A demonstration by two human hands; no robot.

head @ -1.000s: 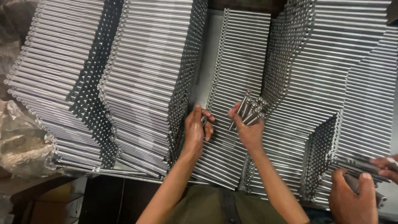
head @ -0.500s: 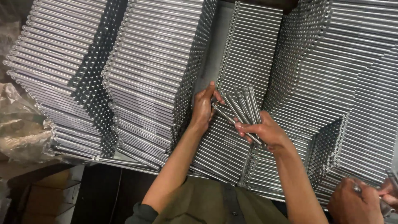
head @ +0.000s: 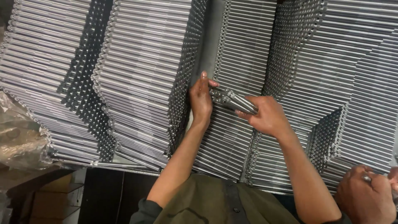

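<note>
My right hand (head: 269,116) grips a small bundle of shiny steel rods (head: 232,101), lying nearly flat across the low middle stack of rods (head: 244,54). My left hand (head: 202,99) presses its palm and fingers against the left ends of that bundle, beside the tall neighbouring stack (head: 145,79). The bundle's far ends are hidden inside my right fist.
Stacked rows of identical steel rods fill the bench: a far-left stack (head: 37,83) and a right stack (head: 344,83). Another person's hands (head: 367,199) hold rods at the lower right. Crumpled clear plastic (head: 18,137) and cardboard boxes (head: 49,199) sit at the lower left.
My right hand has lowered the bundle from tilted to nearly flat on the middle stack. My left hand has shifted up against the rod ends. The view has moved slightly.
</note>
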